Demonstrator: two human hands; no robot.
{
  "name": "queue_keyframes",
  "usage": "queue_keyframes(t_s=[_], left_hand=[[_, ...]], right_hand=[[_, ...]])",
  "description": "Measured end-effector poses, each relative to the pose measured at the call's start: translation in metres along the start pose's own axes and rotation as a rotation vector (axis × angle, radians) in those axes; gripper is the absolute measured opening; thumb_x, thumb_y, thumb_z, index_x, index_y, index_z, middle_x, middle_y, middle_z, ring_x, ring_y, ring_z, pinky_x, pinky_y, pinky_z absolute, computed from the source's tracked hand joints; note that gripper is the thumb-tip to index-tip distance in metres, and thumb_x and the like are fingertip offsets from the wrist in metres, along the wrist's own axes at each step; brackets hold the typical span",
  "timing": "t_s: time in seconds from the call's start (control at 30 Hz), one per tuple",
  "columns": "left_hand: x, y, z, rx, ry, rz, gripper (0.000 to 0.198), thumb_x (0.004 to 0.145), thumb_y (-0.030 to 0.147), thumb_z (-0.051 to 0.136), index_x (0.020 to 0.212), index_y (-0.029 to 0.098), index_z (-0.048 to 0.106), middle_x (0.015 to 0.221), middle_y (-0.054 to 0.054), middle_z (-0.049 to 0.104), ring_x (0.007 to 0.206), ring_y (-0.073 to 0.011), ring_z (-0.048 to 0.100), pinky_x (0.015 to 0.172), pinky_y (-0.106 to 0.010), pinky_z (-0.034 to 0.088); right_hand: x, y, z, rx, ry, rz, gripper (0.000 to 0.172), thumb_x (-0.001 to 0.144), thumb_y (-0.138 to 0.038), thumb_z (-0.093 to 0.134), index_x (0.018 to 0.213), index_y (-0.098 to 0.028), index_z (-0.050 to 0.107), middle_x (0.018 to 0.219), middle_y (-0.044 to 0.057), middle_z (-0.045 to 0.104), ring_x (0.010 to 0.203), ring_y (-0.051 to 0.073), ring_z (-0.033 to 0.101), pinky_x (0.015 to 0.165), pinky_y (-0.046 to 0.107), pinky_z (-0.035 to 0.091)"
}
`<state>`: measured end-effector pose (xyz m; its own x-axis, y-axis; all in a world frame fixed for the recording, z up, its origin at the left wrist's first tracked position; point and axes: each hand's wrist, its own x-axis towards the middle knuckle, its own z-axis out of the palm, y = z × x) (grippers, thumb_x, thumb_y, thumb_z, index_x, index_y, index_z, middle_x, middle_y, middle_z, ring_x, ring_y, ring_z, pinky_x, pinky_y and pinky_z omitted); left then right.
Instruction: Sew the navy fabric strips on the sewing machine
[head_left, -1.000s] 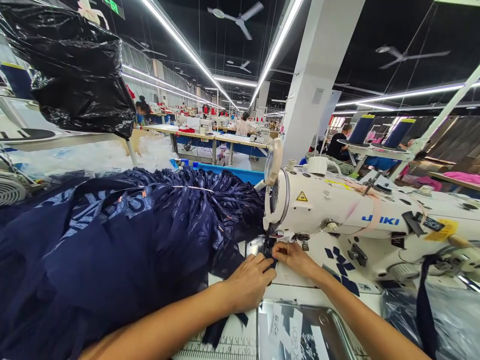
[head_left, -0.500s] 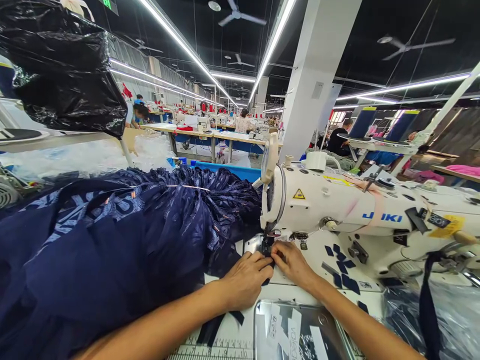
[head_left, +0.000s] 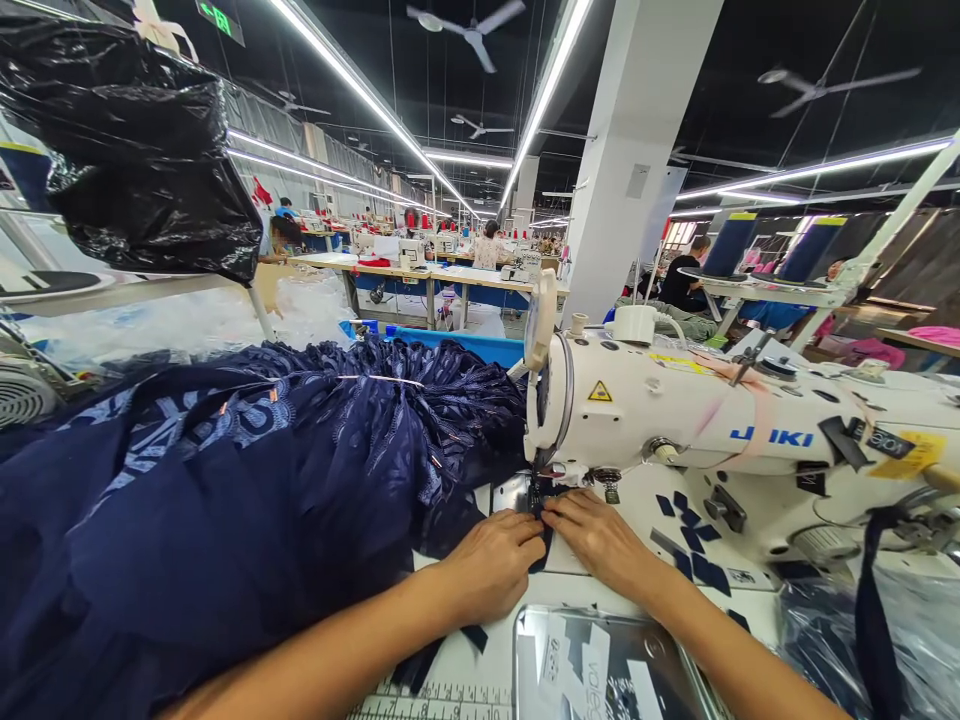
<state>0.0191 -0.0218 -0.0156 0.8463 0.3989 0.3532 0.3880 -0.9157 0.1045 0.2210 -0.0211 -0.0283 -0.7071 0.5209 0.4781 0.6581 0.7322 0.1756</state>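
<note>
Under the sewing machine (head_left: 667,395), the dark cloth (head_left: 541,558), likely soft and light, is best steadied flat where the left hand (head_left: 491,562) and right hand (head_left: 600,535) touch it, whether pinching I cannot tell.

A narrow, dark navy piece of fabric (head_left: 541,555) is lying at the needle end of the white sewing machine (head_left: 634,415), extending toward the viewer, its far part being largely hidden.

A garment sewing workshop — worktables (head_left: 461,272) in rows, a JUKI sewing machine (head_left: 690,405), thread cones (head_left: 730,246), heaped navy cloth (head_left: 255,510).
</note>
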Motion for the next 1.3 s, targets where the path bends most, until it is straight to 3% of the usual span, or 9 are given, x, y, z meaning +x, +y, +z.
queue_keyframes(t_s=[0.53, 1.13, 1.3], left_hand=[[0.012, -0.003, 0.006, 0.02, -0.038, -0.049, 0.028, 0.07, 0.004, 0.045, 0.095, 0.009, 0.055, 0.105, -0.013, 0.057, 0.106, -0.0222, 0.049, 0.096, -0.033, 0.038], [0.029, -0.001, 0.012, 0.206, -0.135, -0.158, 0.022, 0.076, 0.004, 0.043, 0.094, 0.008, 0.056, 0.106, -0.016, 0.059, 0.102, -0.0243, 0.054, 0.091, -0.038, 0.039], [0.025, 0.002, 0.013, 0.195, -0.069, -0.181, 0.024, 0.077, 0.004, 0.043, 0.096, 0.007, 0.057, 0.105, -0.016, 0.06, 0.101, -0.0239, 0.054, 0.092, -0.037, 0.038]], right_hand=[[-0.003, 0.012, 0.011, -0.052, -0.088, 0.063, 0.035, 0.081, -0.004, 0.038, 0.11, -0.009, 0.057, 0.109, 0.014, 0.061, 0.097, 0.022, 0.057, 0.08, 0.037, 0.05], [0.001, 0.01, 0.011, -0.196, -0.098, 0.115, 0.039, 0.075, -0.002, 0.041, 0.109, -0.009, 0.058, 0.103, 0.015, 0.063, 0.084, 0.023, 0.059, 0.068, 0.034, 0.052], [0.003, 0.009, 0.011, -0.219, -0.078, 0.141, 0.039, 0.075, -0.003, 0.04, 0.109, -0.011, 0.058, 0.1, 0.014, 0.064, 0.082, 0.022, 0.059, 0.065, 0.032, 0.051]])
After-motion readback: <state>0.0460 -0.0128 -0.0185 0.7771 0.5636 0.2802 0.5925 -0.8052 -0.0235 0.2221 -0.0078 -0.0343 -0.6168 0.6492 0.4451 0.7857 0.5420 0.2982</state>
